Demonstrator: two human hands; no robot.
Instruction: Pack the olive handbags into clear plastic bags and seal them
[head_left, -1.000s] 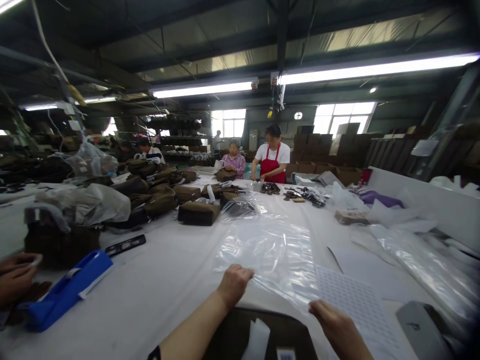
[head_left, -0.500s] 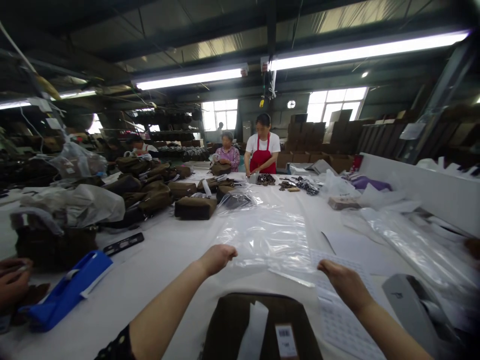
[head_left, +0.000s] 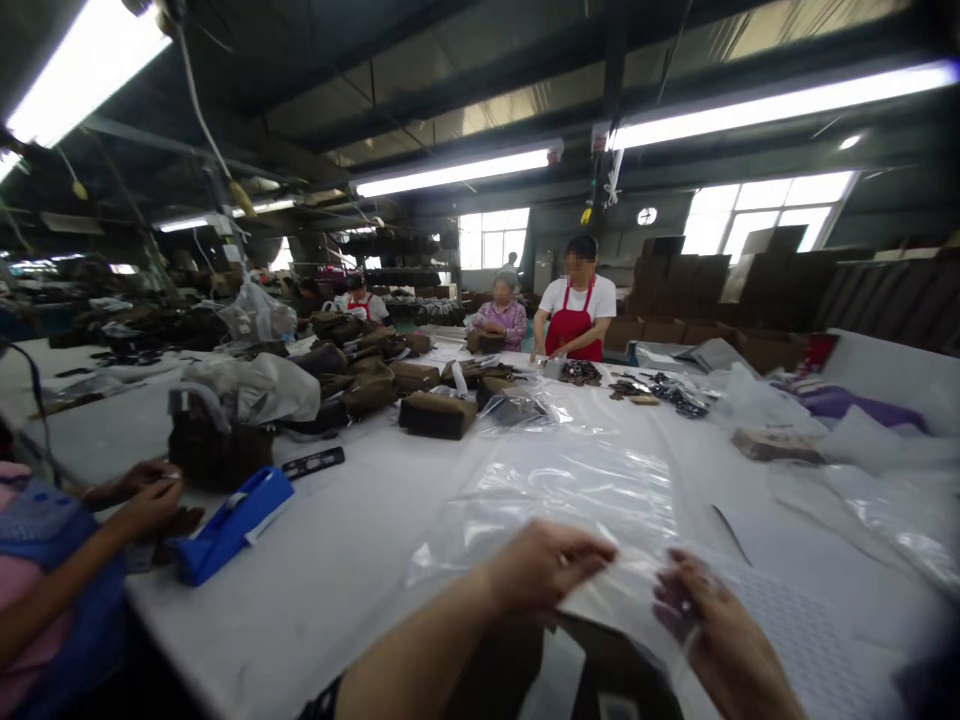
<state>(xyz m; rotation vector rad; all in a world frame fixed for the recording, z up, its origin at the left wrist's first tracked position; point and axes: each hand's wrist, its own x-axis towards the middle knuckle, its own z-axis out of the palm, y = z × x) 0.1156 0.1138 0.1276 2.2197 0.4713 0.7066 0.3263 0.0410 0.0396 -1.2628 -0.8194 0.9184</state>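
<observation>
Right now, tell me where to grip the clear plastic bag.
Grip the clear plastic bag from the near side, by the edge the left hand and right hand hold: it is lifted and free, while the far part lies flat on the white table.

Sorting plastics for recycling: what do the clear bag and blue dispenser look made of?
The clear bag looks like thin polyethylene film: glossy, see-through, with creased highlights. The blue dispenser looks like moulded plastic, smooth and slightly shiny, solid in colour; the exact plastic can't be told.
</observation>
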